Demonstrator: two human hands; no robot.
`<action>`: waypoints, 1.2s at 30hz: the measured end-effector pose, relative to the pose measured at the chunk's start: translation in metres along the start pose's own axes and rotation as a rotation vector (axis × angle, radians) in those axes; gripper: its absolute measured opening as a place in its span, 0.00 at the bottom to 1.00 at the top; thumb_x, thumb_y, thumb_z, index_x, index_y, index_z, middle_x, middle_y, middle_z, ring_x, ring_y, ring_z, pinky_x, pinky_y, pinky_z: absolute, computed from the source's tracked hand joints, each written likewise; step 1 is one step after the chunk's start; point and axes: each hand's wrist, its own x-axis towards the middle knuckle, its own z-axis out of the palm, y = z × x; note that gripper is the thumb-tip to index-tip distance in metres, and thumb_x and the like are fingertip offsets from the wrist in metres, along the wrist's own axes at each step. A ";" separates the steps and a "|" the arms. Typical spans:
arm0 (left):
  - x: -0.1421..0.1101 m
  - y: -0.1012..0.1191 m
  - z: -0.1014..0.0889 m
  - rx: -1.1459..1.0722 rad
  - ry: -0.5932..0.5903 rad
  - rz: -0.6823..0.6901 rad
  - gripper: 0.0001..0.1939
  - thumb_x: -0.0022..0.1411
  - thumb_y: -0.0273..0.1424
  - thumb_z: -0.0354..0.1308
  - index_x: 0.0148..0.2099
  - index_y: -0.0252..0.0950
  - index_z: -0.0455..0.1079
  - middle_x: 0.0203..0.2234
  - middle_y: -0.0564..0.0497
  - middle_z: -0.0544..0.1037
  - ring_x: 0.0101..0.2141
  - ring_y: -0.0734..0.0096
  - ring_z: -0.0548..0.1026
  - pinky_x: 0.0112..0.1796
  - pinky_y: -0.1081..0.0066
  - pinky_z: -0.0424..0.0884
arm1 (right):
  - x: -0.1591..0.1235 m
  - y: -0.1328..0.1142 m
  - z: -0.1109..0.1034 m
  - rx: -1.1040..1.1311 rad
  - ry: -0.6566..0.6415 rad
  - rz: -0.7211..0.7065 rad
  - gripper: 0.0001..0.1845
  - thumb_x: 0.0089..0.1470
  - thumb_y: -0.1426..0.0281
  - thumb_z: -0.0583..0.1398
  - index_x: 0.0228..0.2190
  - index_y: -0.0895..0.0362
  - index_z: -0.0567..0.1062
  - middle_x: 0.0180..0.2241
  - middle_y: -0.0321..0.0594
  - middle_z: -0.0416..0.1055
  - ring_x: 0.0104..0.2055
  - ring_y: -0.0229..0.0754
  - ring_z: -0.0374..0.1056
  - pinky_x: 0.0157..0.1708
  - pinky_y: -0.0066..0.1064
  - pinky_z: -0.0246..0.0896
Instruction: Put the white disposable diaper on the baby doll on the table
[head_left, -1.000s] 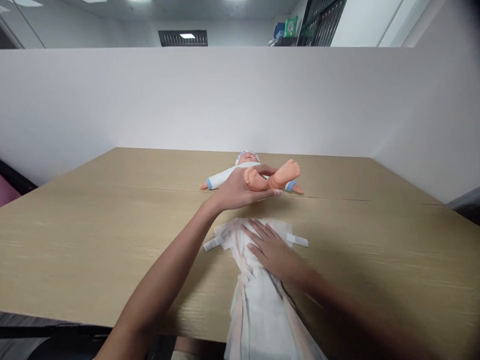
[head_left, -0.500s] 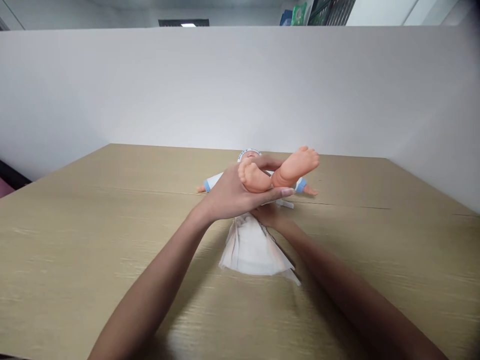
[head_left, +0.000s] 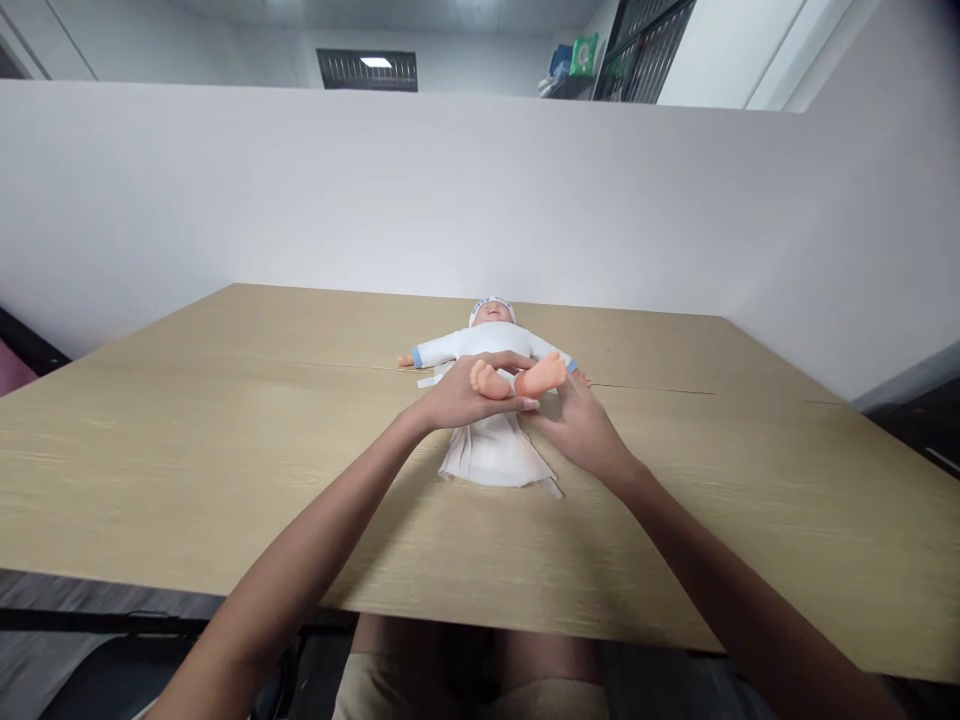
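Observation:
A baby doll (head_left: 487,343) in a white top with blue cuffs and a cap lies on its back on the wooden table (head_left: 225,440), head away from me. My left hand (head_left: 465,395) is closed around the doll's ankles, holding both bare feet (head_left: 517,378) together above the table. A white diaper (head_left: 491,455) lies spread under the doll's bottom, its near end toward me. My right hand (head_left: 577,425) rests beside the doll's right hip at the diaper's edge; its fingers are partly hidden by the legs.
White partition walls (head_left: 300,200) close off the far and right sides of the table. The table's near edge runs just in front of my lap. Shelving with coloured packs shows above the partition at the far right.
The diaper slid away from me and under the doll. My left hand lowered the doll's legs. My right hand came off the diaper and moved to the doll's side.

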 end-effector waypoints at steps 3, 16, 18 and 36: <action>-0.013 -0.003 0.001 0.044 -0.021 0.049 0.25 0.66 0.45 0.72 0.60 0.41 0.78 0.57 0.46 0.84 0.57 0.56 0.80 0.60 0.55 0.73 | -0.005 -0.018 -0.004 0.092 0.000 -0.013 0.25 0.69 0.60 0.64 0.62 0.56 0.74 0.63 0.52 0.75 0.67 0.56 0.70 0.66 0.49 0.67; -0.099 -0.095 -0.034 0.591 -0.397 0.238 0.37 0.59 0.21 0.65 0.71 0.38 0.71 0.73 0.39 0.71 0.75 0.41 0.61 0.71 0.40 0.60 | -0.066 0.053 -0.006 -0.225 -0.347 -0.330 0.29 0.64 0.78 0.53 0.61 0.54 0.79 0.71 0.48 0.67 0.73 0.54 0.61 0.73 0.52 0.58; -0.102 -0.101 -0.030 0.638 -0.420 0.221 0.43 0.55 0.16 0.61 0.72 0.40 0.70 0.74 0.41 0.69 0.76 0.42 0.60 0.71 0.41 0.60 | -0.068 0.058 -0.003 -0.263 -0.370 -0.321 0.29 0.66 0.78 0.53 0.62 0.53 0.78 0.72 0.47 0.66 0.74 0.54 0.60 0.74 0.53 0.58; -0.089 -0.077 0.010 0.692 -0.254 0.077 0.36 0.62 0.58 0.68 0.60 0.37 0.74 0.57 0.38 0.77 0.59 0.39 0.68 0.62 0.46 0.68 | -0.066 0.033 -0.014 -0.296 -0.382 -0.237 0.22 0.72 0.53 0.59 0.54 0.53 0.81 0.68 0.49 0.71 0.69 0.60 0.68 0.67 0.57 0.66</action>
